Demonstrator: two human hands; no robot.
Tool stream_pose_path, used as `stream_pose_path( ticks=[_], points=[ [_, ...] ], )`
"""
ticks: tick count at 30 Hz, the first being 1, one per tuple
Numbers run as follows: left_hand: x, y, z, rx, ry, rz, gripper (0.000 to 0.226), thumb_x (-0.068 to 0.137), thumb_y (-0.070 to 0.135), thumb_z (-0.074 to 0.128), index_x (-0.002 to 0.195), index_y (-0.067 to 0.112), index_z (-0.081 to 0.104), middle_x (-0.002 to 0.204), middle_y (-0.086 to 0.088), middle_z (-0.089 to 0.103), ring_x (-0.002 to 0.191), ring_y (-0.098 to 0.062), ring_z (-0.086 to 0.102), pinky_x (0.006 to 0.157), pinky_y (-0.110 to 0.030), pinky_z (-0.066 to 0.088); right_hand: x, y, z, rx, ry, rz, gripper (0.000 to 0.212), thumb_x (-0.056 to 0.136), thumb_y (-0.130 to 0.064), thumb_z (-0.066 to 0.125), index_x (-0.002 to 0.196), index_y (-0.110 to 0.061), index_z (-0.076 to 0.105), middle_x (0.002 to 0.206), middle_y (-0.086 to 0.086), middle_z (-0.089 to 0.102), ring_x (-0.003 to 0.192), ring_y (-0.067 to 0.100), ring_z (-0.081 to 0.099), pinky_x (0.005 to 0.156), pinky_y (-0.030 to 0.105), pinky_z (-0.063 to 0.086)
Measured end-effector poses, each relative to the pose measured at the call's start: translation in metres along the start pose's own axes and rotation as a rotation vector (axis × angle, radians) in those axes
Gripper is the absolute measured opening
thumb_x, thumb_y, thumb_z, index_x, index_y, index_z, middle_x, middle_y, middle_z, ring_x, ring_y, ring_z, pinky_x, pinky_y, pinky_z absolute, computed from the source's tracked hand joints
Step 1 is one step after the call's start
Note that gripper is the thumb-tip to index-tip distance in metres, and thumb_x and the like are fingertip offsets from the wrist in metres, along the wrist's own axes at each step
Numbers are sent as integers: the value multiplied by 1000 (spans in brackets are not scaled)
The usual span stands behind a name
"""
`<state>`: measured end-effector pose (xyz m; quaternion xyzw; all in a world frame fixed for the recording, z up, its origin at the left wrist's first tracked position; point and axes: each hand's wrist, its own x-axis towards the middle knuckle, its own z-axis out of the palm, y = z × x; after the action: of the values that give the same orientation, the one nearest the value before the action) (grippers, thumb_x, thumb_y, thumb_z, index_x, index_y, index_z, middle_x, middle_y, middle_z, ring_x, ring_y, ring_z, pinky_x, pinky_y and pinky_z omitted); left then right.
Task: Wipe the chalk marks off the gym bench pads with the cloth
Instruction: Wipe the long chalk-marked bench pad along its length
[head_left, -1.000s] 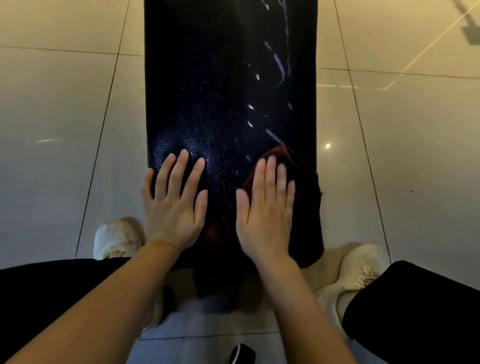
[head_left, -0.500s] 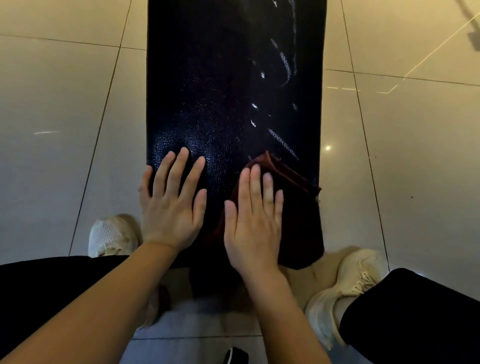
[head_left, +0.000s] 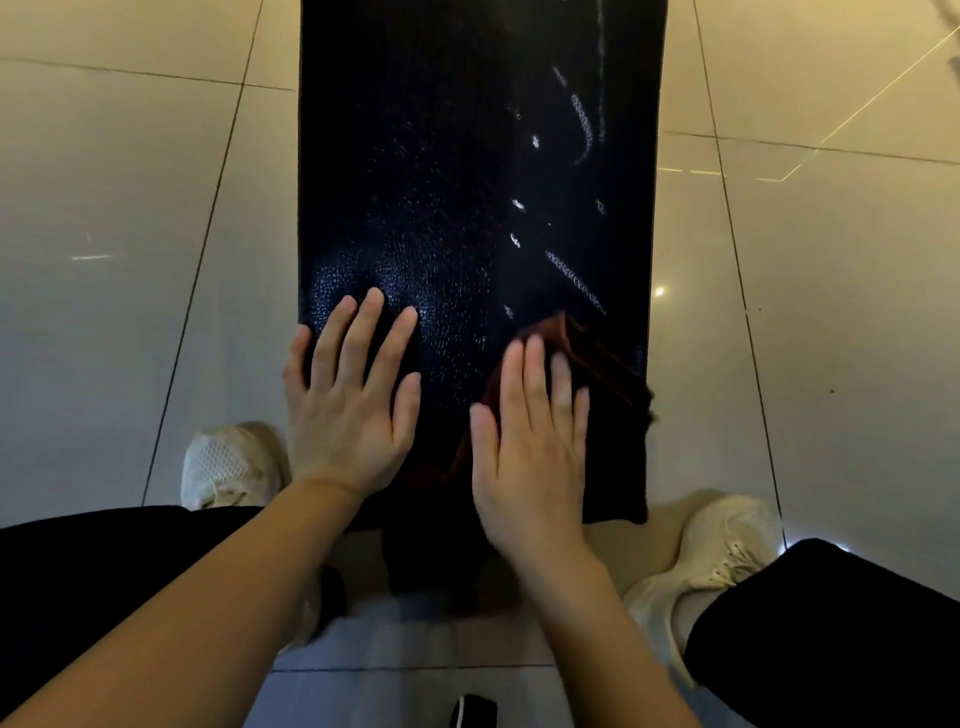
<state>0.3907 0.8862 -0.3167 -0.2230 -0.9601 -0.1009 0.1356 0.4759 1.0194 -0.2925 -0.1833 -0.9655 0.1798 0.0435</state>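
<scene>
A long black bench pad (head_left: 415, 182) with a pebbled surface runs away from me down the middle of the view. White chalk marks (head_left: 574, 280) streak its right half, with more chalk marks farther up. A dark reddish-brown cloth (head_left: 597, 358) lies on the pad's near right part. My right hand (head_left: 530, 447) presses flat on the cloth with straight fingers. My left hand (head_left: 348, 410) rests flat on the bare pad at its near left edge, fingers spread.
Glossy beige floor tiles (head_left: 130, 260) lie on both sides of the bench. My white shoes (head_left: 228, 467) (head_left: 722, 545) stand to either side of the pad's near end, and my black-trousered legs fill the lower corners. A small dark object (head_left: 475, 712) sits at the bottom edge.
My right hand has slid the cloth back toward me and to the left, uncovering a diagonal chalk streak above the cloth. My left hand has stayed in place.
</scene>
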Motion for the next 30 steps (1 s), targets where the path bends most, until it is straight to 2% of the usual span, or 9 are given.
stream_pose_path(
  ticks=[3,7,10,13,17,20,24,27,30],
  points=[
    [0,-1,0,-4,-4,8,53,97,40,32,148,24,33,155,-8,32,143,-24,23,115,-44,11,22,6,-6,-26,-23,-81,59,102,-42,17,155,-17,11,163,0,7,150,15,-3,121,34,-8],
    [0,1,-1,-10,-7,-6,53,96,40,33,147,24,34,154,-7,32,142,-25,24,115,-46,14,-39,29,0,-76,-49,-31,55,104,-39,16,153,-15,21,160,4,21,149,20,14,121,36,5],
    [1,0,-1,-10,-6,-4,54,95,39,35,147,24,35,154,-7,32,142,-25,24,115,-46,12,-66,28,8,-94,-62,31,55,105,-40,13,149,-12,28,156,7,32,144,24,24,119,37,7],
    [0,2,-1,-16,-1,-2,54,95,39,34,147,23,35,154,-7,33,142,-24,23,115,-46,13,-33,8,1,-69,-25,43,59,104,-43,11,152,-12,24,159,5,25,145,23,18,119,38,5],
    [0,-1,-1,-30,-5,9,53,96,40,34,147,23,35,155,-8,32,142,-24,23,115,-47,15,17,7,-11,-67,-48,-49,61,100,-43,11,155,-17,8,163,0,6,149,14,-2,121,34,-4],
    [-2,0,-1,-25,-3,-1,53,96,40,34,147,23,35,155,-7,32,143,-25,24,115,-47,15,-16,25,-5,-89,-31,-17,58,103,-43,13,154,-15,12,162,1,13,150,14,4,122,35,3],
    [-1,1,-1,-24,10,-6,53,96,39,36,147,24,37,155,-7,32,142,-25,25,115,-46,14,-66,38,2,-46,-37,31,57,103,-42,11,152,-13,17,160,2,19,150,15,9,121,33,2],
    [-2,0,0,-30,14,-4,53,96,39,36,147,24,36,155,-7,32,142,-25,25,115,-47,14,-38,27,-1,-78,-11,6,57,103,-43,15,152,-14,16,161,1,16,149,17,9,120,36,1],
    [-2,0,-1,-38,10,4,53,97,39,35,147,24,35,155,-8,32,143,-26,25,115,-48,15,12,19,-7,-118,32,-45,59,101,-43,23,153,-16,22,161,3,22,148,22,15,121,40,2]
  ],
)
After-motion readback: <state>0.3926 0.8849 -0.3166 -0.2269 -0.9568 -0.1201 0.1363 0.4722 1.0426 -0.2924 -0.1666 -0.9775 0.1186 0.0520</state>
